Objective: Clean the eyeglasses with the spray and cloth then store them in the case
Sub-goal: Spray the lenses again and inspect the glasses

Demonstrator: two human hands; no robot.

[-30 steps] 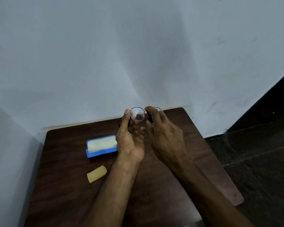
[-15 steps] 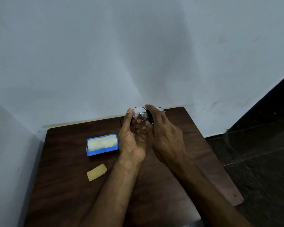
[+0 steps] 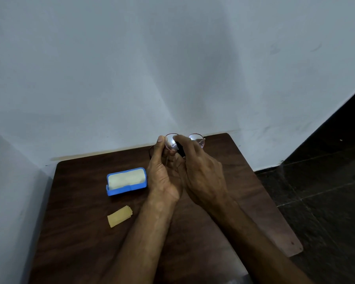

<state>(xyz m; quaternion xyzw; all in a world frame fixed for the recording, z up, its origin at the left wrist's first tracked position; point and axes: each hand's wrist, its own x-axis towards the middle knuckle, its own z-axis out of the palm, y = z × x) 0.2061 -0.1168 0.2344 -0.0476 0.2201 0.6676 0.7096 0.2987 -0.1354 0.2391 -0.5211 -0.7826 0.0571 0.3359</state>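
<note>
My left hand (image 3: 163,173) holds thin round-rimmed eyeglasses (image 3: 197,139) up above the far part of the dark wooden table (image 3: 80,232), thumb at the left lens rim. My right hand (image 3: 201,171) grips a small black spray bottle (image 3: 180,149), mostly hidden by the fingers, its forefinger on top right next to the left lens. The blue case (image 3: 126,181) lies open with a pale lining, left of my left hand. A folded tan cloth (image 3: 119,216) lies on the table nearer to me.
The table stands in a corner of pale walls (image 3: 172,68). A dark tiled floor (image 3: 326,191) lies to the right of the table's right edge.
Both hands and the eyeglasses have risen slightly and shifted a little right; the right forefinger stays on top of the bottle at the left lens. Case and cloth have not moved.
</note>
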